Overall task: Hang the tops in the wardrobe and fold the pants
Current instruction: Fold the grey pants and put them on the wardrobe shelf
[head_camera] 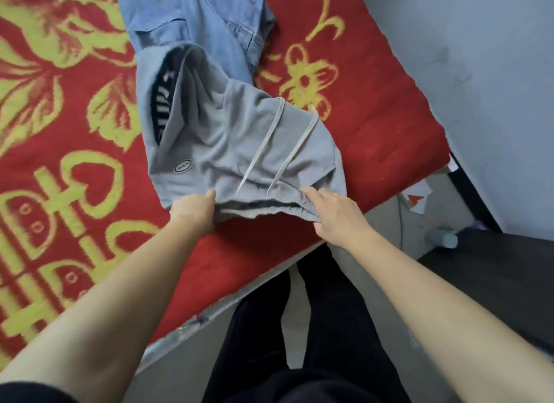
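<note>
Grey sweatpants (215, 135) lie folded on the red bed, with two pale drawstrings across the front and a small oval patch. A black band with white letters shows in an opening at their left side. My left hand (193, 210) grips the near left edge of the pants, fingers tucked under the cloth. My right hand (332, 212) holds the near right edge at the waistband, thumb below and fingers on top. Behind the pants lies a blue denim garment (204, 21), partly under them.
The red blanket with yellow flower patterns (60, 132) covers the bed, whose edge runs diagonally in front of my legs. Right of the bed are a grey wall (479, 57), a grey cylinder (442, 237) on the floor and a dark surface (494, 267).
</note>
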Demonstrator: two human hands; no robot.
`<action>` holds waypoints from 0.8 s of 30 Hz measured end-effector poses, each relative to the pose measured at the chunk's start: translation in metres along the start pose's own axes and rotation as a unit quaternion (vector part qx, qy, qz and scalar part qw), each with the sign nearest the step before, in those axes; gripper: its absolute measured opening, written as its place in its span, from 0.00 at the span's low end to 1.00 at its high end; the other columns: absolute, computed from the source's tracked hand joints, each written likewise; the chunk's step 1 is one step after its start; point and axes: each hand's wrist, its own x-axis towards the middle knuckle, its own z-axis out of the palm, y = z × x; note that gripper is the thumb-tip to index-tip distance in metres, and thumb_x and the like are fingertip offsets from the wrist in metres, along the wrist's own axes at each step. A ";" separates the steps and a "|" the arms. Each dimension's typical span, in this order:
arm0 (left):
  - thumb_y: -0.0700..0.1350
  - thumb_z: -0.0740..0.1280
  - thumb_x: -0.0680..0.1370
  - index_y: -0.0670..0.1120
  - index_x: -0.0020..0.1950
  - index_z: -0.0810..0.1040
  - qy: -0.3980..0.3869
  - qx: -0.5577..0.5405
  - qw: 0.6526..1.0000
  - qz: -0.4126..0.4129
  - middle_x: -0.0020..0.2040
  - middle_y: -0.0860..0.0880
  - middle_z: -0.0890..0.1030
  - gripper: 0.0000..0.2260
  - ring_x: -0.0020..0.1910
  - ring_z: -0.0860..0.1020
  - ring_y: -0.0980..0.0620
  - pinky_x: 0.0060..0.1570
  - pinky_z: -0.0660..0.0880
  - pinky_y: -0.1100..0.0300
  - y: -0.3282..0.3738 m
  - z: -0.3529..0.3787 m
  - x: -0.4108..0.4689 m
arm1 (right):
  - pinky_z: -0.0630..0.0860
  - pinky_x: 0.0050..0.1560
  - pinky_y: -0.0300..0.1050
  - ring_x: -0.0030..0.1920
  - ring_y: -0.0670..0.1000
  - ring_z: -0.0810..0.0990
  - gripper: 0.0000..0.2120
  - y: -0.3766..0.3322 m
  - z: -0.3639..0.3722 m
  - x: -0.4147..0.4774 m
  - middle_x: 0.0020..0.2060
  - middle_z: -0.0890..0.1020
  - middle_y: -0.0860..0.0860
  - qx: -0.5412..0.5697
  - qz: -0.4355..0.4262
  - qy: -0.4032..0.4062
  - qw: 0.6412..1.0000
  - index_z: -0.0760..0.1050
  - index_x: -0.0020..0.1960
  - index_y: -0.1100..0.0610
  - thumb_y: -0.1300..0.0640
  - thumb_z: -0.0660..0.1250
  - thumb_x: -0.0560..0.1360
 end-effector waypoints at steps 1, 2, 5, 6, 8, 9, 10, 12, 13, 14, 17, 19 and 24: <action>0.45 0.67 0.75 0.47 0.62 0.75 0.014 0.035 0.999 0.004 0.57 0.44 0.80 0.16 0.58 0.79 0.41 0.50 0.75 0.52 -0.001 0.009 -0.013 | 0.72 0.46 0.47 0.56 0.56 0.77 0.29 -0.009 -0.004 -0.002 0.55 0.76 0.52 -0.008 -0.002 -0.013 1.000 0.64 0.72 0.51 0.58 0.67 0.73; 0.43 0.65 0.76 0.48 0.60 0.78 0.027 0.065 0.998 0.008 0.57 0.46 0.79 0.13 0.59 0.77 0.43 0.50 0.74 0.53 -0.003 0.015 -0.025 | 0.73 0.48 0.48 0.57 0.56 0.76 0.27 -0.017 -0.008 -0.005 0.56 0.75 0.53 -0.021 0.001 -0.031 0.999 0.66 0.72 0.51 0.56 0.66 0.74; 0.43 0.63 0.75 0.50 0.54 0.81 0.079 0.057 0.995 0.006 0.56 0.47 0.74 0.11 0.57 0.72 0.44 0.50 0.69 0.54 -0.011 0.025 -0.062 | 0.73 0.51 0.48 0.58 0.56 0.76 0.20 -0.034 -0.025 -0.017 0.57 0.75 0.53 -0.053 0.026 -0.056 0.997 0.74 0.67 0.51 0.55 0.64 0.75; 0.43 0.63 0.75 0.50 0.53 0.80 0.096 0.030 0.995 -0.002 0.55 0.46 0.73 0.10 0.56 0.72 0.44 0.50 0.69 0.53 -0.015 0.025 -0.075 | 0.73 0.49 0.48 0.58 0.56 0.76 0.19 -0.039 -0.033 -0.022 0.56 0.76 0.52 -0.068 0.033 -0.053 0.996 0.76 0.65 0.50 0.56 0.64 0.74; 0.42 0.62 0.75 0.48 0.53 0.77 0.120 -0.021 0.992 -0.025 0.53 0.46 0.77 0.09 0.54 0.76 0.43 0.49 0.71 0.53 -0.020 0.017 -0.101 | 0.74 0.46 0.47 0.56 0.56 0.78 0.16 -0.051 -0.052 -0.033 0.53 0.79 0.51 -0.136 0.039 -0.048 0.989 0.78 0.60 0.50 0.59 0.64 0.73; 0.41 0.61 0.76 0.48 0.52 0.75 0.132 -0.038 0.990 -0.036 0.52 0.47 0.79 0.08 0.53 0.79 0.43 0.47 0.71 0.54 -0.021 0.011 -0.113 | 0.75 0.46 0.46 0.55 0.55 0.80 0.14 -0.057 -0.063 -0.038 0.52 0.81 0.51 -0.183 0.037 -0.050 0.981 0.79 0.58 0.51 0.60 0.65 0.73; 0.40 0.60 0.75 0.48 0.52 0.72 0.148 -0.053 0.987 -0.044 0.51 0.47 0.81 0.07 0.52 0.80 0.43 0.44 0.71 0.55 -0.023 0.004 -0.127 | 0.76 0.47 0.46 0.54 0.54 0.81 0.13 -0.064 -0.075 -0.044 0.52 0.82 0.51 -0.226 0.038 -0.050 0.972 0.78 0.57 0.52 0.61 0.65 0.74; 0.38 0.60 0.74 0.47 0.53 0.67 0.190 -0.084 0.976 -0.063 0.49 0.47 0.82 0.09 0.50 0.81 0.43 0.39 0.69 0.55 -0.022 -0.014 -0.156 | 0.76 0.50 0.46 0.55 0.53 0.82 0.14 -0.077 -0.101 -0.055 0.54 0.83 0.51 -0.270 0.045 -0.030 0.961 0.74 0.60 0.53 0.60 0.66 0.75; 0.38 0.59 0.74 0.47 0.54 0.66 0.220 -0.100 0.968 -0.074 0.49 0.47 0.82 0.10 0.49 0.81 0.43 0.38 0.68 0.55 -0.022 -0.023 -0.172 | 0.76 0.52 0.46 0.57 0.53 0.82 0.15 -0.083 -0.117 -0.061 0.56 0.82 0.52 -0.272 0.049 -0.012 0.961 0.71 0.62 0.54 0.58 0.66 0.75; 0.39 0.59 0.74 0.46 0.56 0.66 0.252 -0.116 0.957 -0.085 0.49 0.46 0.81 0.11 0.48 0.81 0.42 0.37 0.67 0.55 -0.023 -0.032 -0.188 | 0.76 0.53 0.47 0.58 0.55 0.81 0.17 -0.089 -0.134 -0.067 0.58 0.80 0.53 -0.265 0.052 0.007 0.963 0.68 0.64 0.56 0.57 0.65 0.76; 0.42 0.59 0.74 0.44 0.63 0.66 0.322 -0.127 0.930 -0.123 0.50 0.43 0.82 0.17 0.46 0.82 0.39 0.36 0.67 0.54 -0.030 -0.059 -0.247 | 0.75 0.54 0.52 0.59 0.60 0.79 0.19 -0.105 -0.189 -0.097 0.60 0.77 0.58 -0.220 0.027 0.074 0.972 0.65 0.66 0.57 0.56 0.61 0.76; 0.46 0.60 0.74 0.43 0.64 0.67 0.373 -0.089 0.914 -0.130 0.49 0.43 0.83 0.19 0.45 0.82 0.39 0.35 0.67 0.54 -0.039 -0.071 -0.288 | 0.74 0.53 0.53 0.58 0.61 0.79 0.20 -0.111 -0.222 -0.124 0.59 0.76 0.58 -0.206 -0.012 0.118 0.971 0.66 0.64 0.56 0.53 0.62 0.74; 0.59 0.63 0.74 0.43 0.62 0.70 0.472 -0.058 0.859 -0.187 0.47 0.41 0.81 0.24 0.46 0.80 0.39 0.35 0.68 0.53 -0.049 -0.087 -0.399 | 0.72 0.48 0.53 0.54 0.62 0.79 0.24 -0.130 -0.277 -0.201 0.54 0.77 0.58 -0.219 -0.122 0.207 0.946 0.69 0.59 0.53 0.37 0.58 0.73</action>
